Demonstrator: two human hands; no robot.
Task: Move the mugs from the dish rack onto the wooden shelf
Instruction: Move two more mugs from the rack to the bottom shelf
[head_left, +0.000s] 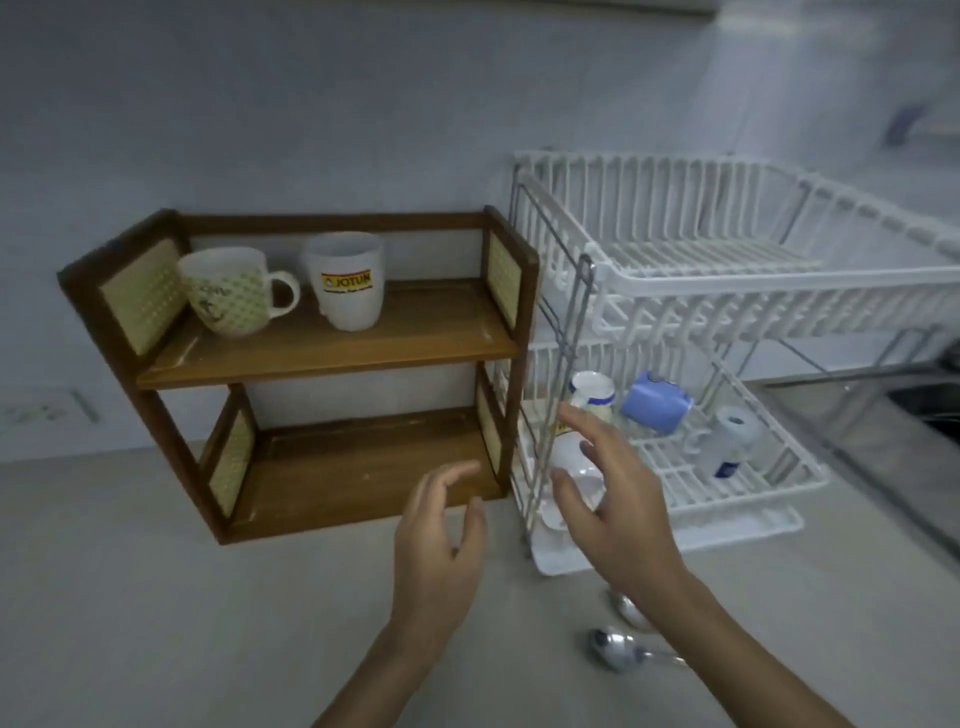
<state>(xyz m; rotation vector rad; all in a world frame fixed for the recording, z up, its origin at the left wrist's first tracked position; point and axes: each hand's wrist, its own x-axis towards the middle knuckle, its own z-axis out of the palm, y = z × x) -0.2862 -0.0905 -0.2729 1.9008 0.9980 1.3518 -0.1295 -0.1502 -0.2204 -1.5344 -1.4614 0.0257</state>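
Observation:
The wooden shelf (332, 353) stands on the counter at the left. On its top board sit a patterned mug (228, 291) and a white Jotun mug (347, 280). The white dish rack (727, 291) stands to the right. Its lower tier holds a white mug with a blue band (592, 397), a blue mug (655, 402) on its side, a pale mug with a blue label (727, 441) and a white mug (571, 457) partly hidden by my right hand (613, 493). That hand is open at the rack's left end. My left hand (441, 540) is open before the shelf's bottom board.
Two metal spoons (618, 649) lie on the counter beneath my right forearm. The rack's white drip tray (737, 535) juts toward me. A sink edge (924, 410) shows at the far right. A wall socket (47, 415) sits left of the shelf.

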